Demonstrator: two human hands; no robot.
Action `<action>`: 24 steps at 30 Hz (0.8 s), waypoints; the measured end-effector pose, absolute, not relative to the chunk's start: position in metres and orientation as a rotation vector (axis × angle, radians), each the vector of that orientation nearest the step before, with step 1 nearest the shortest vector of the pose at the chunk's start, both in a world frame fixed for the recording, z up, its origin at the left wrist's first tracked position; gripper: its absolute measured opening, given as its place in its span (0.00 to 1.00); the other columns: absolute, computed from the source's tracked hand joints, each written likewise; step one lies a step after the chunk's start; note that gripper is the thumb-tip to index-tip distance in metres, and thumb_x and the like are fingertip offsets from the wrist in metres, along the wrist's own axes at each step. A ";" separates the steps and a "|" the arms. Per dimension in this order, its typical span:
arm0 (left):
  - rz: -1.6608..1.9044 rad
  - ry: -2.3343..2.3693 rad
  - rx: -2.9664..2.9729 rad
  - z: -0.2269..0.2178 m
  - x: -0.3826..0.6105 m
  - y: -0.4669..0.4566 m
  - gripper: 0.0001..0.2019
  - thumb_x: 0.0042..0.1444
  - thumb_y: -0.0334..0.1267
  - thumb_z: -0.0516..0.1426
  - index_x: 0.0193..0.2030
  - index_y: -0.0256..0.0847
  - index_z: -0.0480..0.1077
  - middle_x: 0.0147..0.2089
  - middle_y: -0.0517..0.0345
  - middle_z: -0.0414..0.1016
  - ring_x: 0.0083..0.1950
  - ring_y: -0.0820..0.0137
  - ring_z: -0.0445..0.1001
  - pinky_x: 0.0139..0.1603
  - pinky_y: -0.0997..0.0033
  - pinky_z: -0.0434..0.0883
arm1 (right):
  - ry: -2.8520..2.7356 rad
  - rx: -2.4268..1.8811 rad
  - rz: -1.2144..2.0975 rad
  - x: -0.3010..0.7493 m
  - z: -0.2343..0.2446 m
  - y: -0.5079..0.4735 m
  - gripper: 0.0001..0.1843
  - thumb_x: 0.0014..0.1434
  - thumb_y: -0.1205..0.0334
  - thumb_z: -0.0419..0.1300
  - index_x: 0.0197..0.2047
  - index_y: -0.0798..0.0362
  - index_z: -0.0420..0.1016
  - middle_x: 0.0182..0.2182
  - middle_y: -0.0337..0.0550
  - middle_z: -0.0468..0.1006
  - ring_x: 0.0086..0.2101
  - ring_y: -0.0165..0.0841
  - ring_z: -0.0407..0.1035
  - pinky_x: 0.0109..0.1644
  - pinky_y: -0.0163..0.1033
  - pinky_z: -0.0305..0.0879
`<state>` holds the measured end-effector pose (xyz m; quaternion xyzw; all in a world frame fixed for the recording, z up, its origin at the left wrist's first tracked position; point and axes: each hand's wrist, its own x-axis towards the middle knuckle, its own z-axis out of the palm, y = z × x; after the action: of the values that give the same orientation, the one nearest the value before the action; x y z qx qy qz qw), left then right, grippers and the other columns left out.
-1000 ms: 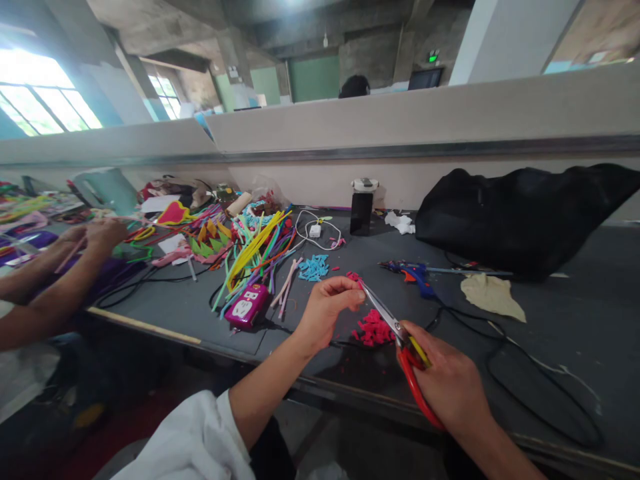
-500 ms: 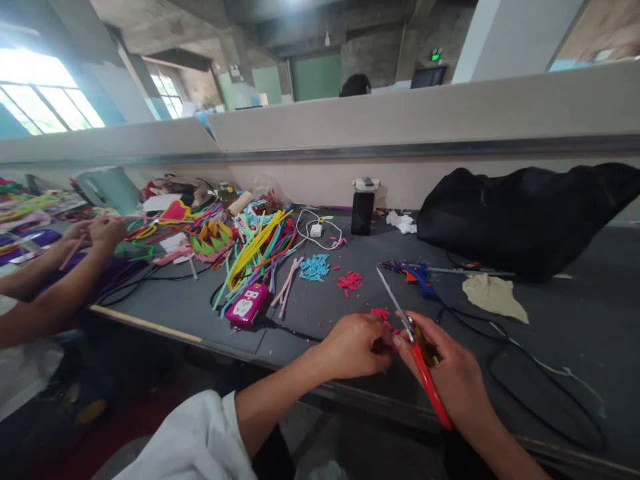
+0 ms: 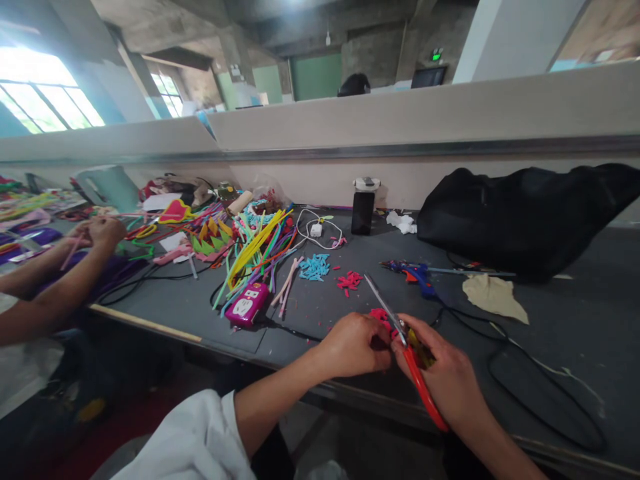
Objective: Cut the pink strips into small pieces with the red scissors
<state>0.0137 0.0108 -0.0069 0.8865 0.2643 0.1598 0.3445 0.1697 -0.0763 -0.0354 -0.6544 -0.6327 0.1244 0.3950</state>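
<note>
My right hand (image 3: 445, 367) is closed around a pair of scissors (image 3: 421, 385) with orange-red handles. Their blades point away from me and to the left, over small red pieces (image 3: 381, 316) on the table. Close beside it, my left hand (image 3: 354, 343) has its fingers curled together in a pinch near the scissors' pivot. Whatever is between those fingertips is hidden by the hand. Beyond the hands lie another small pile of red pieces (image 3: 350, 283) and a pile of blue pieces (image 3: 315, 267).
A blue glue gun (image 3: 423, 280) with a black cord lies behind my right hand. Left of the piles are a purple box (image 3: 247, 305) and bundled coloured pipe cleaners (image 3: 256, 247). A phone (image 3: 363, 213) and black bag (image 3: 520, 220) stand at the back. At left, another person's hands (image 3: 100, 230) work.
The scissors have swung slightly left, with the blade tips lower and further left. My right hand has shifted a little left toward my left hand, which stays nearly in place.
</note>
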 end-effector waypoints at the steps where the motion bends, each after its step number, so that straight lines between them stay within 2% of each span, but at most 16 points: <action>1: 0.425 0.681 2.303 -0.007 0.013 0.011 0.06 0.46 0.32 0.59 0.31 0.39 0.76 0.29 0.58 0.76 0.28 0.71 0.71 0.29 0.75 0.63 | -1.598 -1.665 0.310 0.170 -0.036 -0.076 0.21 0.57 0.62 0.55 0.54 0.48 0.71 0.44 0.39 0.81 0.39 0.32 0.77 0.39 0.31 0.72; 6: 0.545 0.700 2.391 -0.012 0.015 0.009 0.04 0.48 0.32 0.58 0.31 0.39 0.73 0.31 0.57 0.75 0.31 0.71 0.71 0.31 0.75 0.63 | -1.501 -1.738 0.260 0.174 -0.042 -0.074 0.20 0.58 0.56 0.56 0.53 0.51 0.71 0.39 0.41 0.82 0.34 0.33 0.77 0.37 0.33 0.71; 11: 0.713 0.688 2.719 -0.018 0.018 0.001 0.05 0.53 0.33 0.54 0.33 0.38 0.71 0.34 0.53 0.74 0.35 0.67 0.71 0.35 0.69 0.63 | -1.414 -1.739 0.320 0.177 -0.038 -0.073 0.21 0.59 0.52 0.55 0.52 0.54 0.71 0.40 0.45 0.80 0.35 0.34 0.76 0.39 0.36 0.70; 15: 0.735 0.620 2.841 -0.023 0.020 -0.002 0.05 0.54 0.33 0.53 0.33 0.37 0.70 0.32 0.51 0.73 0.35 0.66 0.70 0.35 0.67 0.62 | -1.401 -1.715 0.434 0.176 -0.034 -0.073 0.20 0.59 0.52 0.56 0.51 0.52 0.71 0.36 0.42 0.80 0.31 0.33 0.76 0.37 0.35 0.70; 19: 0.794 0.674 2.428 -0.021 0.022 0.000 0.03 0.48 0.30 0.55 0.28 0.38 0.70 0.29 0.55 0.71 0.31 0.70 0.67 0.31 0.71 0.61 | -1.340 -1.689 0.446 0.175 -0.033 -0.073 0.21 0.58 0.51 0.57 0.51 0.52 0.72 0.33 0.41 0.80 0.30 0.33 0.76 0.36 0.35 0.71; 24: 0.883 0.715 1.273 -0.011 0.020 0.016 0.02 0.47 0.33 0.59 0.27 0.37 0.70 0.23 0.62 0.67 0.23 0.78 0.61 0.26 0.75 0.59 | -1.384 -1.742 0.209 0.172 -0.034 -0.075 0.21 0.59 0.50 0.57 0.51 0.50 0.72 0.42 0.43 0.80 0.37 0.33 0.77 0.40 0.33 0.71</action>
<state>0.0202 0.0156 -0.0110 0.5621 0.3157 0.3900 0.6575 0.1723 -0.0746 -0.0343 -0.7008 -0.5567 0.0840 0.4382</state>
